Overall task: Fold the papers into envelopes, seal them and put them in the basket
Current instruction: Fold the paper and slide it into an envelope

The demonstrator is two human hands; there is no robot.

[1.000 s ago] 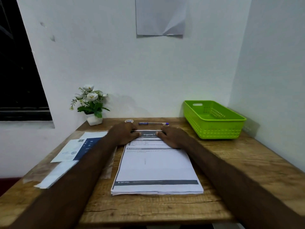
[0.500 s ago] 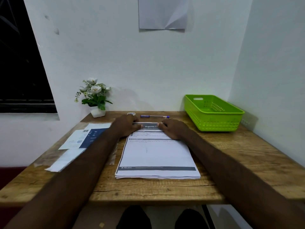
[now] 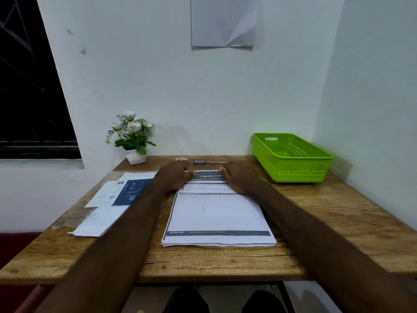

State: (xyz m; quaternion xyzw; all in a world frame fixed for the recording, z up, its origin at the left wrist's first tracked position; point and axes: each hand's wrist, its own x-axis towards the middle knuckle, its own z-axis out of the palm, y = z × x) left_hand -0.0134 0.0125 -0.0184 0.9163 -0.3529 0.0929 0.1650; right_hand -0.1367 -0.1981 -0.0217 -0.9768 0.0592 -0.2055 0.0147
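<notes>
The top sheet of the paper stack (image 3: 217,213) in the middle of the frame is showing a dark header reading "Organize Cloth", cut off by the right hand (image 3: 239,179). Its bottom bar is reading "END GOAL". Everything else printed is too blurry.

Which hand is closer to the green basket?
Right. The right hand rests on the papers, nearer the basket; the left hand is farther left.

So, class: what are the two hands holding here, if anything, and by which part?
Both the left hand and right hand grip the far edge of the top sheet of the paper stack, near its two far corners.
</notes>
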